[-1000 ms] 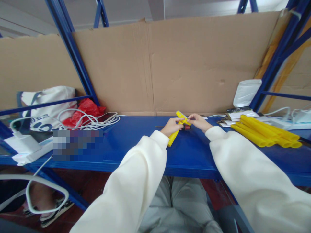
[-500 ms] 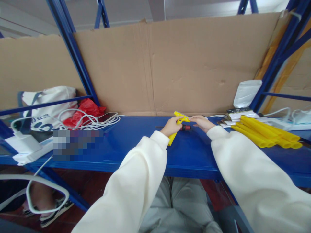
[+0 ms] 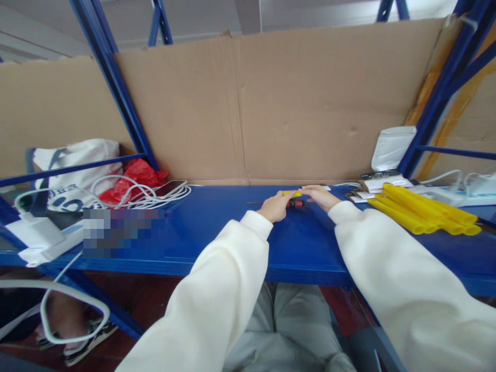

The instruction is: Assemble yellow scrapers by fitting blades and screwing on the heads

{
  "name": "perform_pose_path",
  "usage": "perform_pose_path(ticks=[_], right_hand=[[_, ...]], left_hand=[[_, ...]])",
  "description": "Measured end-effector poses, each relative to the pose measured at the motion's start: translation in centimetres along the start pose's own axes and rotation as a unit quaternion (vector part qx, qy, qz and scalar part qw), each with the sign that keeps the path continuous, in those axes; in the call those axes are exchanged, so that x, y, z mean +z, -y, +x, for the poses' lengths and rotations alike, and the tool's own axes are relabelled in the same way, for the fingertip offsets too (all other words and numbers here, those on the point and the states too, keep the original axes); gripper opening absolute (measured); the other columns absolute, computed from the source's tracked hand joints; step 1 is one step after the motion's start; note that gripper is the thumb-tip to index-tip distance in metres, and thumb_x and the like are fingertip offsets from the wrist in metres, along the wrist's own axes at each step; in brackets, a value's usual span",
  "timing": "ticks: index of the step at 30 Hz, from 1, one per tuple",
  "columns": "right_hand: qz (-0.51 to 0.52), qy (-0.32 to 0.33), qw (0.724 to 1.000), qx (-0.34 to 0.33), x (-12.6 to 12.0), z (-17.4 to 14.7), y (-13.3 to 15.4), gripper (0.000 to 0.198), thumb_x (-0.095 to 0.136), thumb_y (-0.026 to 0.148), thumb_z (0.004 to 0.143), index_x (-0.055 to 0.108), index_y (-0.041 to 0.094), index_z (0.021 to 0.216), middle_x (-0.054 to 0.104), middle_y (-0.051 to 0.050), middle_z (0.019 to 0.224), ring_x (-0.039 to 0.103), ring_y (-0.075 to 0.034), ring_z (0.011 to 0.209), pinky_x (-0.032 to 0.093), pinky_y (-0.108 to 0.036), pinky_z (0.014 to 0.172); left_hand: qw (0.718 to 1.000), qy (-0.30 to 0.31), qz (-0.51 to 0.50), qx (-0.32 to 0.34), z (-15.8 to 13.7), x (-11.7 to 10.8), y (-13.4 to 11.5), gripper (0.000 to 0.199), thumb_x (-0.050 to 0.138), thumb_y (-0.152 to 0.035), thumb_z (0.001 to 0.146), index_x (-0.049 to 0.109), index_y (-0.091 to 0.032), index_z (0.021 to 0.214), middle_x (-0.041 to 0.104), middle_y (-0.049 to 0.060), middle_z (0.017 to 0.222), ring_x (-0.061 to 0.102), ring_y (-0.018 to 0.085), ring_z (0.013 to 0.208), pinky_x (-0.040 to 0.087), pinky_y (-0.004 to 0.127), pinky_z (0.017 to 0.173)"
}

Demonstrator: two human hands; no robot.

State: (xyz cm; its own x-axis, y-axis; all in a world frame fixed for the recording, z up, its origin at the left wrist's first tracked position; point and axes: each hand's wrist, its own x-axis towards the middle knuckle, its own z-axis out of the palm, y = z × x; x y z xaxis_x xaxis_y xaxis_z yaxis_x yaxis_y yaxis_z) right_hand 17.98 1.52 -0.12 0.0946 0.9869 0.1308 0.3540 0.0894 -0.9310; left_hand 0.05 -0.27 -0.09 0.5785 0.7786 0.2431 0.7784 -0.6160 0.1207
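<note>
My left hand (image 3: 273,206) is closed around a yellow scraper (image 3: 292,194). Most of the tool is hidden by the fingers; a short yellow strip of its head shows. From the other side, my right hand (image 3: 319,196) pinches the end of that head with its fingertips. Just below the hands, a screwdriver (image 3: 296,204) with a red and black handle lies on the blue table (image 3: 306,243), its thin shaft pointing left behind my left hand.
Several yellow tubes (image 3: 426,209) lie at the right, beside stacked packets (image 3: 382,181) and a white pouch (image 3: 393,149). At the left are white cables (image 3: 155,199), a red plastic bag (image 3: 139,175), a cloth bag (image 3: 77,165) and a power strip (image 3: 50,245). Cardboard (image 3: 310,103) stands behind.
My left hand has turned the scraper, so its yellow handle, which hung toward me, is now out of sight. My right hand stays at the head's end.
</note>
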Motion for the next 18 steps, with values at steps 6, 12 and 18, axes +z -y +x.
perform_pose_path(ticks=[6, 12, 18], right_hand=[[-0.039, -0.007, 0.999, -0.033, -0.3, 0.7, -0.6, 0.021, 0.061, 0.038, 0.074, 0.069, 0.019, 0.077, 0.072, -0.007, 0.101, 0.06, -0.023, 0.104, 0.047, -0.035, 0.084], [-0.218, -0.069, 0.969, -0.089, -2.7, 2.3, -1.5, 0.033, 0.045, 0.025, 0.085, 0.072, 0.017, 0.101, 0.07, -0.011, 0.115, 0.06, -0.026, 0.111, 0.043, -0.042, 0.1], [-0.428, -0.136, 0.893, 0.044, -6.3, 2.2, -3.8, 0.058, 0.042, 0.014, 0.085, 0.049, 0.021, 0.142, 0.047, -0.014, 0.146, 0.043, -0.034, 0.134, 0.036, -0.055, 0.105]], left_hand=[[0.999, -0.008, -0.038, 0.012, 0.6, 0.4, 0.6, 0.069, 0.044, -0.003, 0.081, 0.038, -0.019, 0.148, 0.055, 0.013, 0.124, 0.06, 0.026, 0.11, 0.045, 0.036, 0.098], [0.994, -0.021, -0.102, 0.019, 1.2, 1.1, 1.2, 0.073, 0.047, -0.001, 0.076, 0.041, -0.021, 0.146, 0.057, 0.011, 0.122, 0.06, 0.025, 0.109, 0.045, 0.037, 0.1], [0.993, -0.03, -0.104, 0.041, 1.6, 1.7, 1.6, 0.076, 0.047, 0.002, 0.074, 0.04, -0.02, 0.146, 0.046, 0.013, 0.142, 0.05, 0.025, 0.128, 0.038, 0.036, 0.109]])
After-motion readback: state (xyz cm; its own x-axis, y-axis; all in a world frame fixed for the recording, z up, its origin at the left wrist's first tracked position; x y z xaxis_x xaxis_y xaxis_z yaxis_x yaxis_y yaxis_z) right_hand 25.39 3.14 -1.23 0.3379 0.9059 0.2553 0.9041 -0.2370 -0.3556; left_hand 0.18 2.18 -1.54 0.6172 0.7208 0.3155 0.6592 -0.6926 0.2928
